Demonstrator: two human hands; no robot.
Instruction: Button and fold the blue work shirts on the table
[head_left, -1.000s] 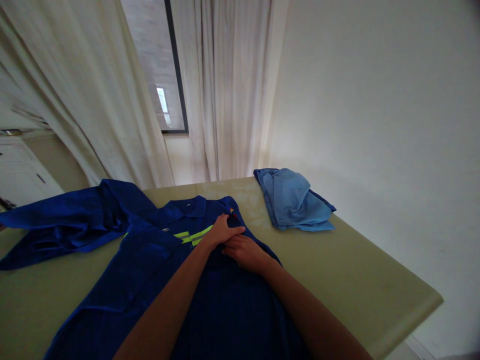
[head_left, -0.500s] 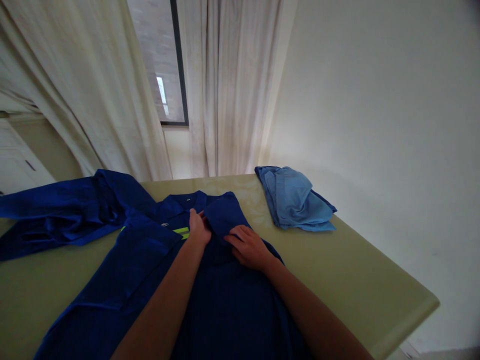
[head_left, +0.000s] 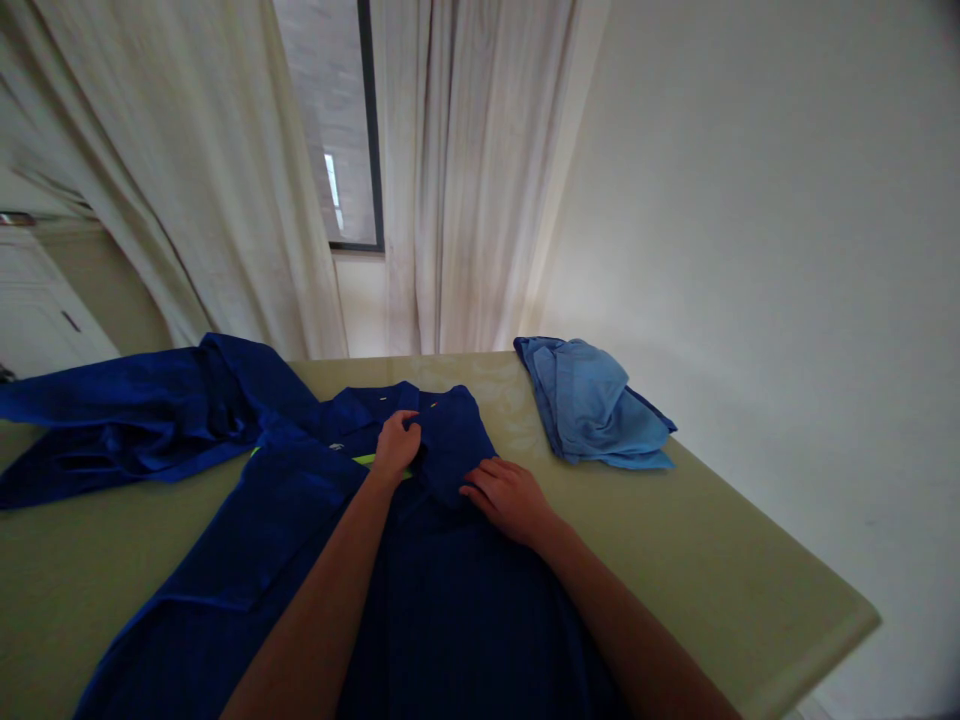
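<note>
A dark blue work jacket (head_left: pixel 300 540) with a yellow-green reflective stripe lies spread on the pale green table (head_left: pixel 712 560). My left hand (head_left: pixel 395 446) pinches the edge of the jacket's front panel near the collar. My right hand (head_left: pixel 508 497) rests on the same panel a little lower and to the right, with its fingers bent onto the cloth and holding it down. Both forearms reach across the jacket's body.
A second dark blue garment (head_left: pixel 127 420) lies bunched at the table's left. A folded light blue garment (head_left: pixel 592 405) sits at the far right of the table near the wall. White curtains (head_left: pixel 465 170) and a window stand behind the table.
The front panel has been drawn over the reflective stripe, hiding most of it. My left hand moved toward the collar and my right hand shifted slightly right.
</note>
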